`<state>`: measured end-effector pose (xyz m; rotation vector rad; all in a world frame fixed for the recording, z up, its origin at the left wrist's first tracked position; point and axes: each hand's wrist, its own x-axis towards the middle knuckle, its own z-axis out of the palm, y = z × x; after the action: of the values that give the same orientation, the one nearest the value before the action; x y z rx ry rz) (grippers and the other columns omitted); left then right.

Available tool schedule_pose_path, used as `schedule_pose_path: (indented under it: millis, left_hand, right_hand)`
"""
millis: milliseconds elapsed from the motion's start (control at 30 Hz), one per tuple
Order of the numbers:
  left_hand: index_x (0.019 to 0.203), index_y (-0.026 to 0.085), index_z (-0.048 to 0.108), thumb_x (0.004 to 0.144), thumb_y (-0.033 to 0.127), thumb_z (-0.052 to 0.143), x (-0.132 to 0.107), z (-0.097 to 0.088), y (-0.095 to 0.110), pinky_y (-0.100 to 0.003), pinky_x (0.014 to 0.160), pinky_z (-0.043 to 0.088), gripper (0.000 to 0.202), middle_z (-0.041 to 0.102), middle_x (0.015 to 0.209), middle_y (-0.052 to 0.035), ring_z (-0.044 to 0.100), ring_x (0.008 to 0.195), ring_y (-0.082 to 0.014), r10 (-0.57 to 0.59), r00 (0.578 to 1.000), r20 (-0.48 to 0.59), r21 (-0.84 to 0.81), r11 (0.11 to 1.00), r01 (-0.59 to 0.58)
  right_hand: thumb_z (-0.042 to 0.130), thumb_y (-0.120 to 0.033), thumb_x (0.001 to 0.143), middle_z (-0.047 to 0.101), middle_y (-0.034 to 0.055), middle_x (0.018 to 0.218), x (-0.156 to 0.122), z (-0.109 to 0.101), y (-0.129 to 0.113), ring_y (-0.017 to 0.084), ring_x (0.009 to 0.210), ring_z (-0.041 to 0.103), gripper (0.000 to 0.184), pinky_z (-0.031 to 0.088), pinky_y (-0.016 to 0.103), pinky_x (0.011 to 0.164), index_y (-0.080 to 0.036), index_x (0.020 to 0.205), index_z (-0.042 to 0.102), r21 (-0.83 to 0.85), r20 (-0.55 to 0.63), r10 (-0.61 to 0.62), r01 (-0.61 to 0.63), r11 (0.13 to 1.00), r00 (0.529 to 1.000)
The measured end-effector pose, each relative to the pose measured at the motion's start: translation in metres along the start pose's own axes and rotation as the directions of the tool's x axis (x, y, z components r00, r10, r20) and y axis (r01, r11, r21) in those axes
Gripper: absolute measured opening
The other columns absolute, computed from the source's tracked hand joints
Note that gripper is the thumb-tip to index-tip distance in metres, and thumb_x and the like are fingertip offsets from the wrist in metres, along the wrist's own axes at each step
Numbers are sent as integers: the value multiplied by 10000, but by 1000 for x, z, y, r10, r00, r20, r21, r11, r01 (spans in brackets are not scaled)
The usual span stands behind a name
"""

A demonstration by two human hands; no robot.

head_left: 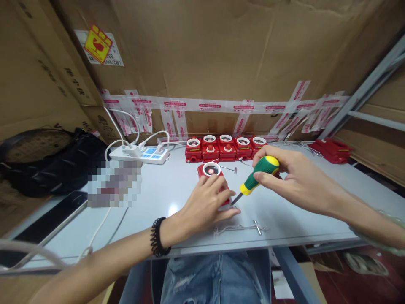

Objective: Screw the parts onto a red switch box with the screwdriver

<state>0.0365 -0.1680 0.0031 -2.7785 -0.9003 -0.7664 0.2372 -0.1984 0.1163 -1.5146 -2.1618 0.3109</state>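
Observation:
My left hand [210, 196] is closed over a red box with a white ring [211, 169] on its top, pressing it to the table. Between the fingers of my right hand [278, 171] is a green and yellow screwdriver [257, 177]. Its shaft slants down to the left, and the tip meets the near right corner of the red box, close to my left fingertips. Most of that box is covered by my left hand. A small metal hammer [230, 169] lies just behind it. In front lies another small hammer [257, 227] with a thin cord.
Along the back stands a row of several similar red boxes [219, 151]. More red parts [330, 150] lie at the right. A white power strip [139, 154] with plugs, a black bag [50, 160] and a dark phone-like slab [47, 219] occupy the left. Cardboard [202, 50] walls the back.

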Motion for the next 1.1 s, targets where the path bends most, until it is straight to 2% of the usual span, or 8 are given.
schedule_pose_path:
  millis: [167, 267, 500, 667, 867, 933, 1033, 1100]
  left_hand:
    - [777, 169, 655, 946, 393, 506, 2, 18, 7, -346, 701, 311, 318, 579, 819, -46, 475, 832, -200, 72, 993, 89, 25, 997, -74]
    - [785, 177, 669, 951, 356, 507, 1, 22, 7, -345, 686, 289, 292, 586, 810, -39, 465, 825, -198, 68, 991, 113, 15, 997, -71]
    - [911, 199, 692, 882, 483, 574, -2, 24, 8, -340, 688, 300, 309, 565, 844, -48, 448, 834, -206, 68, 993, 96, 27, 997, -71]
    - [833, 194, 679, 898, 452, 562, -2, 24, 3, -336, 668, 326, 291, 570, 826, -46, 463, 818, -205, 56, 997, 49, 32, 998, -57]
    - [792, 209, 690, 957, 427, 458, -2, 25, 4, -340, 624, 344, 359, 584, 759, -41, 505, 773, -214, 124, 991, 58, 59, 990, -128]
    - [802, 208, 679, 958, 374, 459, -1, 19, 2, -343, 648, 367, 317, 583, 761, -42, 508, 769, -207, 84, 996, -11, 28, 996, -83]
    - [930, 207, 642, 875, 371, 551, 1, 8, -9, -400, 781, 417, 195, 589, 913, -68, 527, 882, -230, -94, 985, -147, -52, 995, 87]
    - [1207, 203, 521, 767, 466, 653, 3, 4, -21, -484, 916, 401, 529, 521, 1187, -127, 481, 1110, -304, -219, 965, -144, -113, 972, 204]
  right_hand:
    - [558, -250, 755, 544, -32, 624, -4, -5, 4, 112, 552, 447, 68, 334, 235, 512, -199, 798, 569, 9, -25, 10, -10, 1000, 1000]
    - [575, -264, 745, 549, -30, 639, -4, -9, 11, 116, 567, 459, 73, 346, 242, 520, -203, 782, 561, 35, -71, -1, 4, 999, 997]
    - [582, -249, 722, 515, -32, 625, 4, -12, 15, 112, 545, 431, 76, 335, 248, 501, -204, 775, 551, 72, -157, 37, -25, 997, 987]
    - [581, -249, 725, 547, -20, 676, 14, -6, 13, 114, 577, 448, 80, 347, 246, 517, -201, 784, 555, 62, -157, 10, 0, 998, 988]
    - [579, -244, 730, 514, -33, 656, 19, -4, 12, 108, 585, 444, 87, 349, 239, 528, -200, 800, 552, 106, -154, -16, 32, 994, 988]
    - [576, -247, 734, 510, -39, 648, 20, -3, 11, 101, 569, 431, 89, 339, 236, 512, -197, 804, 555, 115, -143, -17, 34, 993, 990]
    - [564, -246, 739, 532, -35, 666, 22, 1, 8, 100, 579, 438, 87, 330, 238, 511, -187, 802, 562, 108, -128, -54, 68, 992, 990]
    - [559, -241, 739, 532, -34, 668, 24, 4, 6, 97, 584, 430, 81, 320, 239, 513, -181, 794, 562, 91, -127, -83, 95, 991, 988]
